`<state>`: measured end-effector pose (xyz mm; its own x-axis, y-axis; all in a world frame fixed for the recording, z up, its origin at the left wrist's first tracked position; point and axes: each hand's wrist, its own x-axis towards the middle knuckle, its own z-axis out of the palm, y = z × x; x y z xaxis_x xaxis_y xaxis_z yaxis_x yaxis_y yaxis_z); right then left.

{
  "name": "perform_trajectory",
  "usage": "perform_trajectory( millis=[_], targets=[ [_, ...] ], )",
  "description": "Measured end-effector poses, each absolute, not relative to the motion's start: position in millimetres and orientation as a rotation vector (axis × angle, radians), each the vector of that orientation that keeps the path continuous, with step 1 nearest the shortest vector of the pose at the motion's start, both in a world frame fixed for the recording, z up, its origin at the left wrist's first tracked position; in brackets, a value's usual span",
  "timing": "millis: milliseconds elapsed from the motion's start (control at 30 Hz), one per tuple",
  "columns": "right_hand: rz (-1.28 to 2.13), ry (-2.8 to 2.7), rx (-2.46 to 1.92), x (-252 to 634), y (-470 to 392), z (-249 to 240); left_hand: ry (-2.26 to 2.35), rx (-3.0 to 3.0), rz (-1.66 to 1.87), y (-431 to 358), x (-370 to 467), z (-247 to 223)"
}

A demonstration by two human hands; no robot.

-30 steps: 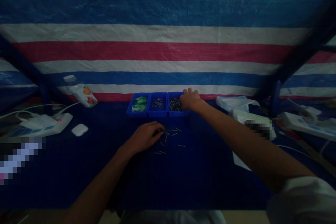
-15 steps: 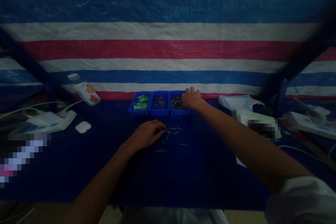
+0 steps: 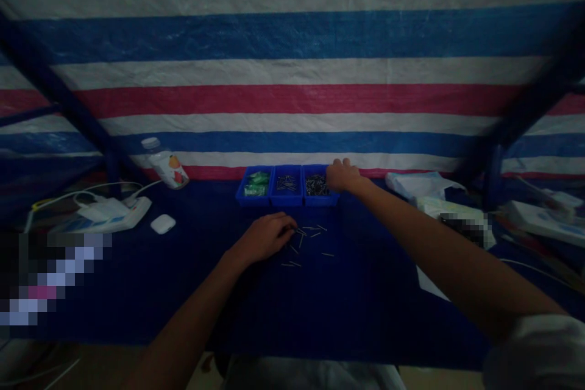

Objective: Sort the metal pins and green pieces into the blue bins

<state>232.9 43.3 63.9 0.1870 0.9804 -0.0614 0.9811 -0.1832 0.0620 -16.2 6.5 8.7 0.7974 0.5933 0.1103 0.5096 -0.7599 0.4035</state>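
My left hand [image 3: 270,236] rests on the blue table, its fingers curled together in a pinch. Whatever sits between those fingertips is too dark and small to name. Just right of them lie several loose thin nail-like metal pins [image 3: 315,234]. Over the right edge of the right-hand blue bin [image 3: 320,201] is my right hand [image 3: 342,176], fingers bent and closed, with their tips hidden. Small dark metal pieces [image 3: 315,184] fill that bin. The middle bin [image 3: 287,201] holds thin metal pins [image 3: 286,183], and the left bin [image 3: 254,201] holds green packets [image 3: 256,184].
To the left are a bottle [image 3: 168,166], a power strip [image 3: 132,214] with cables and a small white case [image 3: 163,223]. A plastic packet [image 3: 418,184] and a pale pack [image 3: 450,210] lie on the right. A striped sheet [image 3: 292,97] hangs behind the bins.
The whole view has shifted, so everything appears slightly further right and lower. Both hands keep nearly the same places relative to the bins and loose pins.
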Motion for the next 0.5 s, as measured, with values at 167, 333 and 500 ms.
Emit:
perform_trajectory(
  millis=[167, 333, 500],
  targets=[
    [0.03, 2.079, 2.362, 222.1, 47.0, 78.3, 0.834, 2.648, 0.352, 4.5, -17.0, 9.7],
    [-0.125, 2.214, 2.57, 197.3, 68.4, 80.8, 0.853, 2.667, 0.331, 2.5, -16.7, 9.0],
    [-0.29, 2.272, 2.813, 170.4, 63.3, 75.0, 0.876, 2.684, 0.307, 0.3, -13.4, 6.2]
  ],
)
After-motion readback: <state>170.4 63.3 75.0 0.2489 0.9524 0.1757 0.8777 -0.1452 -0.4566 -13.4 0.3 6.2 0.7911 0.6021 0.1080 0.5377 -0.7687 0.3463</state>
